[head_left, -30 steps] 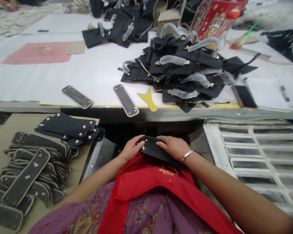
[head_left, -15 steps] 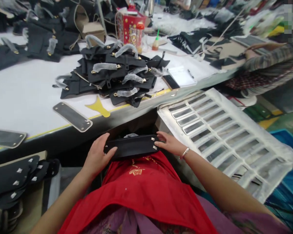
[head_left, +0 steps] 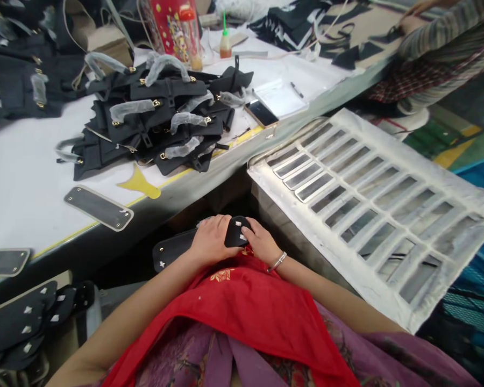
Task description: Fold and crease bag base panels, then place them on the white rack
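Observation:
Just above the red apron (head_left: 242, 293), I hold a long black panel (head_left: 177, 244) with rounded ends. It has small metal fittings at its left end and small whitish tabs at its right end. My left hand (head_left: 213, 239) is wrapped over the panel's middle and hides part of it. My right hand (head_left: 262, 244) grips the right end, its thumb near the whitish tabs.
A pile of black bag parts with wrapped handles (head_left: 145, 118) lies on the white table (head_left: 28, 177). A yellow template (head_left: 141, 183) and a grey panel (head_left: 99, 208) lie by its edge. A slotted white rack (head_left: 347, 215) stands right. Black panels (head_left: 12, 317) are stacked at lower left.
My left hand has moved right, from the panel's left end to its middle. The right hand has shifted slightly left and closed on the right end. The camera view has turned.

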{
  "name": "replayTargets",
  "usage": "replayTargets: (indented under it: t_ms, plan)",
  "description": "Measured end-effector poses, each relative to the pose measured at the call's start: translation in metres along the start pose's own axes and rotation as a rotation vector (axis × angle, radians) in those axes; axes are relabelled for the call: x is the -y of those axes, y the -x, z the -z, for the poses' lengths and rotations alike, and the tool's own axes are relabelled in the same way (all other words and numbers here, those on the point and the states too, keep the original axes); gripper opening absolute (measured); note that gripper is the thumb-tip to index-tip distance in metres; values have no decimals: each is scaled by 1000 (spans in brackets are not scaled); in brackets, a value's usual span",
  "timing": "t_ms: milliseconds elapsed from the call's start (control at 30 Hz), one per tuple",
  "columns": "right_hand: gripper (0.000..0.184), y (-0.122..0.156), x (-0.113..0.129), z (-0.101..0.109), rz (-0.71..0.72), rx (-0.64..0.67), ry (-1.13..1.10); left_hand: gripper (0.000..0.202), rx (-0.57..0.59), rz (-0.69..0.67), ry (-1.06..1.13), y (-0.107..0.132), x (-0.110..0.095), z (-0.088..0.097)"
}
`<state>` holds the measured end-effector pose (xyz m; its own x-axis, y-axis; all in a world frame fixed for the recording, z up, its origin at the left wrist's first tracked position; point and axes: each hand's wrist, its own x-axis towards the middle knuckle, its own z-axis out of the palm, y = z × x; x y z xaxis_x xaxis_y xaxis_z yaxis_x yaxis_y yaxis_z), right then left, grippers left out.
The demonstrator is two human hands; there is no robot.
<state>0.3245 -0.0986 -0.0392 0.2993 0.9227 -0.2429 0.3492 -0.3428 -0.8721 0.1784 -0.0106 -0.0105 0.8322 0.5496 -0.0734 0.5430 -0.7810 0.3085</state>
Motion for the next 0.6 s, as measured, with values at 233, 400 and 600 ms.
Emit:
replayTargets:
  t_ms: [233,400,600]
  plan:
    - [24,-3,6,-7,-35,-95,0,69,-30,29,-39,-1,-4,-5]
    - [27,5,5,-3,-76,-25,-49,58,-17,-20,121,9,2,2]
    - [41,11,1,1,-92,73,-29,38,-5,56,215,11,24,7]
